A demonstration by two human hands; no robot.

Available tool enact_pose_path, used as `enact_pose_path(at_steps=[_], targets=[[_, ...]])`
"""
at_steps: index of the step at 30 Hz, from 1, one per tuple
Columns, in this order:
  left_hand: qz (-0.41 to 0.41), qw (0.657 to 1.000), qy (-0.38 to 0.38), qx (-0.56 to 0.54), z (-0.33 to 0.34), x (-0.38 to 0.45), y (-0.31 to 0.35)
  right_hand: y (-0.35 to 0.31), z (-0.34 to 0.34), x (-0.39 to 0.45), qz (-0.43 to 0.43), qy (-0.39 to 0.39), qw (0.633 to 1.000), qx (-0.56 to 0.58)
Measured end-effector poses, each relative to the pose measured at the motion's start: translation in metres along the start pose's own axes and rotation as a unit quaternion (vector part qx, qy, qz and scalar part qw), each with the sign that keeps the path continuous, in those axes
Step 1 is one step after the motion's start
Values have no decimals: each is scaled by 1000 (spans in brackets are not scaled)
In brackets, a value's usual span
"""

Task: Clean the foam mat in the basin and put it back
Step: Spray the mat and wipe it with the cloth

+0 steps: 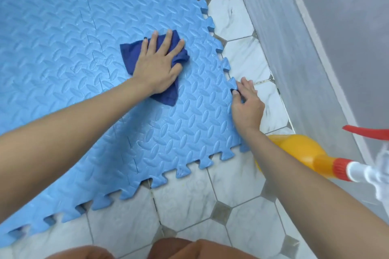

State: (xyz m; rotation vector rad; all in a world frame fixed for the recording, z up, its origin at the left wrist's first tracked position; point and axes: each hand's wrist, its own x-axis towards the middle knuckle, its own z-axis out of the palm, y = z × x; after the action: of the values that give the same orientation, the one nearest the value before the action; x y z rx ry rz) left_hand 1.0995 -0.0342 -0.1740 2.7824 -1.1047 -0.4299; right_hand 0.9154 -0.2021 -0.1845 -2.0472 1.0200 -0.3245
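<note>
Two hands on embossed blue foam mat (73, 48): left (157, 67) flat, right (247, 103) pinching edge.

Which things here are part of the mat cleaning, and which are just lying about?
In use: blue interlocking foam mat; dark blue cloth under the left hand; right hand gripping the mat's edge tab.

Lying about: orange plastic spray bottle on the tiled floor.

The foam mat (88, 52) lies on the floor (189, 202) in front of me, to the left. The cloth (134, 57) lies on the mat, under my left hand (157, 65). My right hand (247, 103) is at the mat's right edge. The spray bottle (303, 153) lies on the floor at the right, near the wall (315, 27).
</note>
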Motion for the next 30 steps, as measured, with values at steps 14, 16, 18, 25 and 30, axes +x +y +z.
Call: enact_pose_path(at_steps=[14, 16, 18, 25, 30], targets=[[360, 926, -12, 114, 54, -148, 51, 1, -6, 1, -52, -49, 993, -95], [264, 960, 7, 90, 47, -151, 12, 0, -7, -1, -66, -49, 989, -124], [151, 986, 10, 64, 40, -167, -42, -1, -8, -3, -75, -45, 986, -144], [-313, 946, 58, -61, 15, -278, -198, -3, -6, -1, -96, -23, 980, -173], [-239, 967, 54, -76, 21, -253, -138, -9, -2, -6, -186, 5, 940, -285]])
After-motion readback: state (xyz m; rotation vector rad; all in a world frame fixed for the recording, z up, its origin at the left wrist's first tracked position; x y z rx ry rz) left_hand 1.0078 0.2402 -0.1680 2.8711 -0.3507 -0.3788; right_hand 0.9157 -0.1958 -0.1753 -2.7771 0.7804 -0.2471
